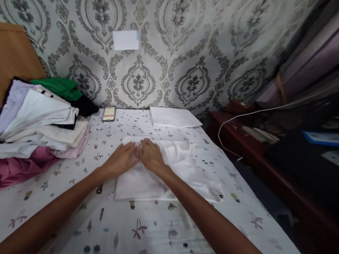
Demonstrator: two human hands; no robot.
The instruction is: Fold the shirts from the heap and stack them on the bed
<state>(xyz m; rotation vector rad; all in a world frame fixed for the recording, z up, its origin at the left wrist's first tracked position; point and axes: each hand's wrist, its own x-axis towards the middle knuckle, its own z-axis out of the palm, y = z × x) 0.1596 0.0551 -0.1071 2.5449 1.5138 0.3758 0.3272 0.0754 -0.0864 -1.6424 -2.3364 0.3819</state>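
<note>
From the head camera: left hand [122, 157] and right hand [151, 155] side by side, palms down, fingers loosely extended on a white garment [140, 187]! The garment lies right beneath them on a printed sheet [74, 232], spreading rightward. Beyond the hands, a folded white cloth [174, 118]; well left of them, a heaped clothes pile [44, 117].
</note>
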